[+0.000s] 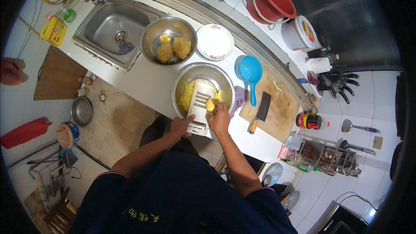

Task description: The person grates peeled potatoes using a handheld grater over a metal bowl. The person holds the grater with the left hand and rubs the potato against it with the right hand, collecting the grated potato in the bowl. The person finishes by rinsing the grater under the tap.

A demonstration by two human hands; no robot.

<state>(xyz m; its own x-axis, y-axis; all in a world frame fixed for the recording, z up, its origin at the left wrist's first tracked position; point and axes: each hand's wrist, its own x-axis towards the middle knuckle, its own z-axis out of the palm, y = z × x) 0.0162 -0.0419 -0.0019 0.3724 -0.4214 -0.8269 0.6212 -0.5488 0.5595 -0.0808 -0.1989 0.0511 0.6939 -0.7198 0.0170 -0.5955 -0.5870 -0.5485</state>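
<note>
A white handheld grater (199,117) leans tilted across the rim of a steel bowl (224,75), its upper end inside. My left hand (182,125) grips the grater's lower end, near the handle slot, at the counter's front edge. Pinched in the fingers of my right hand (220,118) is a peeled yellow piece, perhaps potato (210,105), against the grater's face beside the rows of teeth. Fine yellow shreds (186,97) lie in the bowl left of the grater. Another yellow piece (218,96) sits in the bowl to its right, partly hidden.
A second steel bowl (148,39) with yellow lumps stands by the sink (104,22), beside stacked plates (215,42). To the right are a purple cloth (239,97), a blue dipper (251,68), and a cleaver (264,105) on a cutting board (282,113).
</note>
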